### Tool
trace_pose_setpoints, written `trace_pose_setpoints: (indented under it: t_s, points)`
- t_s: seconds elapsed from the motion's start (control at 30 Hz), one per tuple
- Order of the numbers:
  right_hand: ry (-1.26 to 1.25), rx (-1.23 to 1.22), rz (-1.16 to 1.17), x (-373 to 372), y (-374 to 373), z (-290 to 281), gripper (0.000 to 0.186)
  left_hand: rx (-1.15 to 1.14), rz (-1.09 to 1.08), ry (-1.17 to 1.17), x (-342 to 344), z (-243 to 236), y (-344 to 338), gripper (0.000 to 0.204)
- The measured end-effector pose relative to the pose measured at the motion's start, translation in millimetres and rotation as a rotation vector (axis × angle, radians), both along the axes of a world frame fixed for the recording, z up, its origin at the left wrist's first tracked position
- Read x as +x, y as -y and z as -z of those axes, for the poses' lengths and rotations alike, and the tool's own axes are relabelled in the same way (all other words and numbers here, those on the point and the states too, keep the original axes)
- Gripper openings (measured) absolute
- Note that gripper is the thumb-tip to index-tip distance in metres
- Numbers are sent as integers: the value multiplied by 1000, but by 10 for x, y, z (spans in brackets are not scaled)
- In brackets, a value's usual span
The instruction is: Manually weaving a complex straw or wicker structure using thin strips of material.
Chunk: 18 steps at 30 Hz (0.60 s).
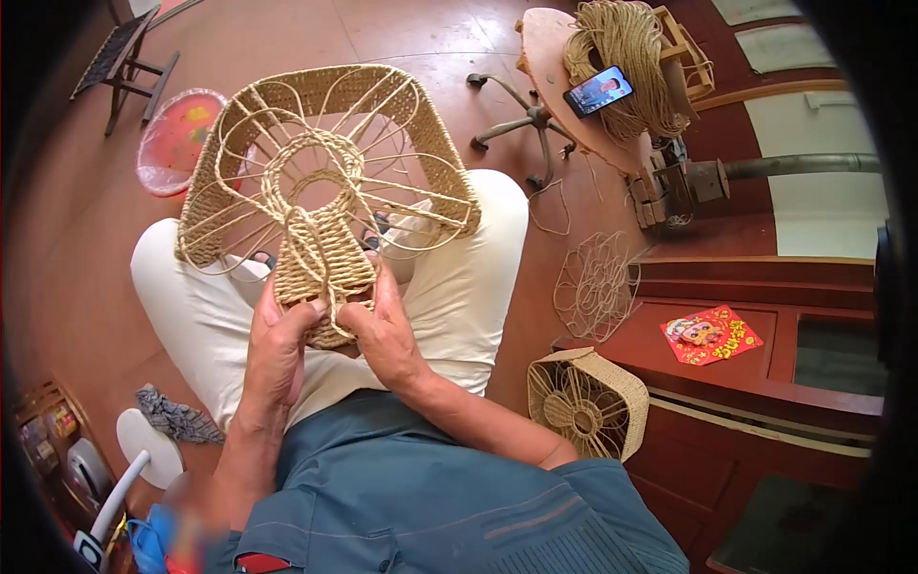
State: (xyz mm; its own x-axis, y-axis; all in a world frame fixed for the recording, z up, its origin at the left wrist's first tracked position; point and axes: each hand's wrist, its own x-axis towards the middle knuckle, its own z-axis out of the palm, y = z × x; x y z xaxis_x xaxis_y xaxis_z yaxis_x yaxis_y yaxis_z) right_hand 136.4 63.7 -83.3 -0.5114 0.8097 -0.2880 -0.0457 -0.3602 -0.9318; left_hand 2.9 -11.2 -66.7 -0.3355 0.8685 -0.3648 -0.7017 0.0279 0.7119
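A straw-coloured woven rope basket [442, 167] rests across my thighs, with looped petal shapes around a central ring [271, 182]. A tightly woven, tapered panel [301, 253] runs from the ring toward me. My left hand [278, 337] grips this panel's left edge, its thumb on top near the close end. Opposite it, my right hand [384, 330] is closed on the right edge, thumb and fingers at a loose rope strand [327, 258] that lies along the panel. The fingers beneath the panel are hidden.
A similar basket [626, 407] stands on the floor at right, near a flat looped rope frame [595, 287]. Rope coils [622, 48] and a phone [599, 91] lie on a round-topped stand [550, 67]. A red basin [163, 158] and folding stool [129, 62] are far left.
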Motion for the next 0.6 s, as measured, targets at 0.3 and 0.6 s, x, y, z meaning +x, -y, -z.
trace_pose_setpoints:
  t_s: [0.3,0.6]
  points:
    - [-46,-67,21,-11,9,-32,60,-41,-40,368,75,324,36,51]
    - [13,-76,29,-38,-3,-65,60,53,-110,118,104,189,153,63]
